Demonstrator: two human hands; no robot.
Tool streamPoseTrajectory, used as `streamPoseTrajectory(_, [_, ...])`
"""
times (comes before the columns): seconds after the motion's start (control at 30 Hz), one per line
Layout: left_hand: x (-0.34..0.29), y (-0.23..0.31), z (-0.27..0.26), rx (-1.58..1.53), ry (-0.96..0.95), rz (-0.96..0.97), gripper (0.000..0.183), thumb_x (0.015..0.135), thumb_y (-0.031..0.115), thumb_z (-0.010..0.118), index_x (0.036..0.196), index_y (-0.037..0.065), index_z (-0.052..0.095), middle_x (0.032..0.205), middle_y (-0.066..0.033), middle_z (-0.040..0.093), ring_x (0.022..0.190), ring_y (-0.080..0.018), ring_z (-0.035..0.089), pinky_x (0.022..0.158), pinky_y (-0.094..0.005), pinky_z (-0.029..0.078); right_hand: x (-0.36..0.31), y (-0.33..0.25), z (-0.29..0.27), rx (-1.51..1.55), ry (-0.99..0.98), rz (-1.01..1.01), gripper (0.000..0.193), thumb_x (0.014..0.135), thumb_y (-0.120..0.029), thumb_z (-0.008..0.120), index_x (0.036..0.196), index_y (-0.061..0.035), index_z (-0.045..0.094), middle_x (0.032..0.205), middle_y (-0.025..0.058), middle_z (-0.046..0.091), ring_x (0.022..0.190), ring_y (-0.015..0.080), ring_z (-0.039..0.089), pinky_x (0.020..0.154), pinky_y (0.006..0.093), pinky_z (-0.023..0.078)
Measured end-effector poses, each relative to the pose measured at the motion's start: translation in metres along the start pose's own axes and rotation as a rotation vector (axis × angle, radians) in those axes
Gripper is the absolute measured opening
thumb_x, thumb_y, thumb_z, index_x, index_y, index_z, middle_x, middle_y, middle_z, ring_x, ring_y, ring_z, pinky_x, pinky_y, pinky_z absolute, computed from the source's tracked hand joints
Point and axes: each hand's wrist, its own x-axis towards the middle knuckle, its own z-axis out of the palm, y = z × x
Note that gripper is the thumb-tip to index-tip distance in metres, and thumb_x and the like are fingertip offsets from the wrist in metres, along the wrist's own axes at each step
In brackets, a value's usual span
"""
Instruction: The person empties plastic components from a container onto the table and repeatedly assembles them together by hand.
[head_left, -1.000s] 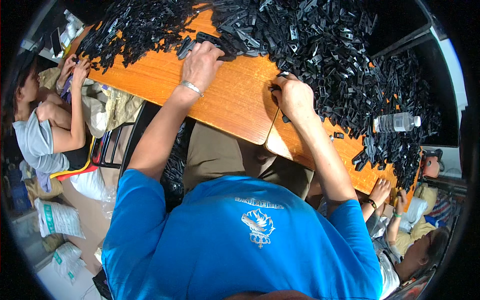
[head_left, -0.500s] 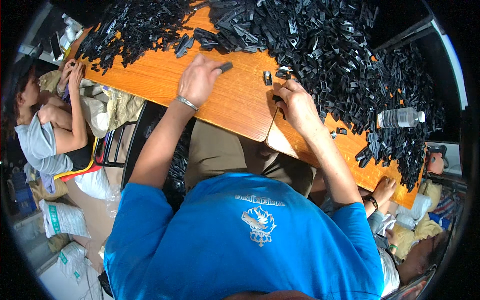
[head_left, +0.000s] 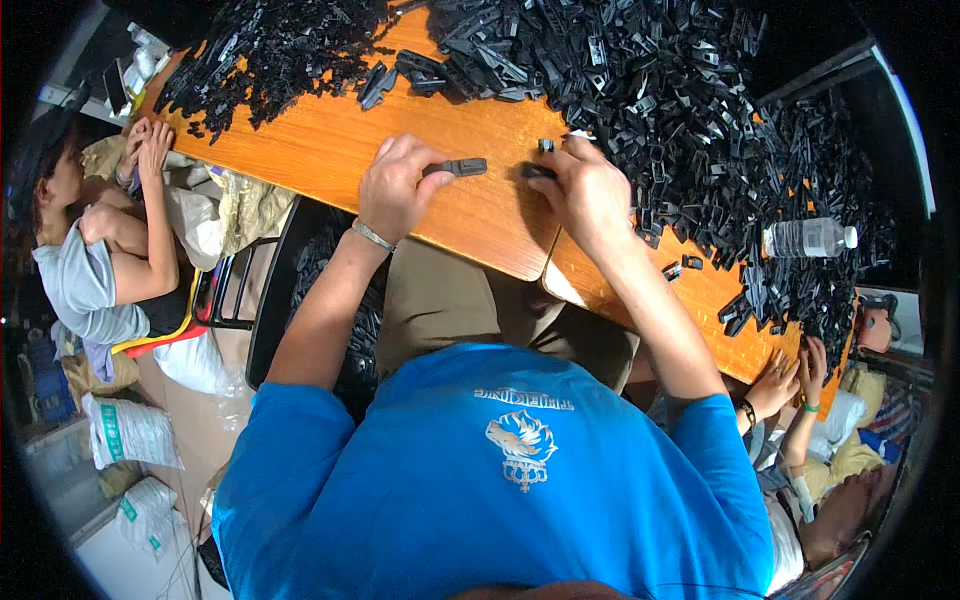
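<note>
Your left hand (head_left: 398,190) has drawn nearer you, fingers pinching a black part (head_left: 464,167); over the desk (head_left: 480,222), it now faces a dark piece (head_left: 537,171) your right hand (head_left: 592,196) apparently grips.

slim black part (head_left: 469,167) | left hand (head_left: 398,187), pointing right | dark piece (head_left: 537,171) | right hand (head_left: 592,195)

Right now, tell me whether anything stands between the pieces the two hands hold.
Nothing visible does: tabletop shows between the dark piece in the left hand and the black piece in the right hand. A loose part lies farther out, off that line.
</note>
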Motion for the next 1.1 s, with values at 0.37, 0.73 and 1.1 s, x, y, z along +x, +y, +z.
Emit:
streamPoseTrajectory(0.37, [0.001,0.0,0.004,-0.003,-0.012,-0.011,0.021,0.082,0.011,0.086,0.099,0.003,0.077,0.097,-0.0106,0.069,0.094,-0.0321,0.066,0.082,-0.0416,0.054,0.026,-0.006,0.048,0.264,-0.087,-0.096,0.022,0.081,-0.016,0.088,0.101,-0.008,0.081,0.095,0.0118,0.066,0.083,0.0367,0.071,0.071,0.0473,0.057])
streamPoseTrajectory(0.73, [0.006,-0.019,-0.013,-0.026,-0.09,-0.015,0.016,0.079,0.01,0.084,0.091,0.004,0.074,0.093,-0.011,0.067,0.088,-0.0346,0.067,0.077,-0.0444,0.054,0.063,-0.028,0.074,0.237,-0.255,-0.298,0.018,0.085,-0.019,0.081,0.1,-0.0105,0.08,0.102,0.013,0.071,0.09,0.0388,0.071,0.076,0.0498,0.058])
streamPoseTrajectory(1.1, [0.052,-0.03,-0.045,0.214,-0.065,-0.02,0.04,0.091,0.002,0.074,0.13,0.009,0.072,0.121,-0.0107,0.069,0.117,-0.0307,0.065,0.102,-0.0427,0.054,0.023,0.003,0.02,-0.215,-0.061,0.097,0.027,0.089,-0.031,0.08,0.098,-0.0069,0.074,0.096,0.0179,0.07,0.081,0.0378,0.076,0.073,0.047,0.063])
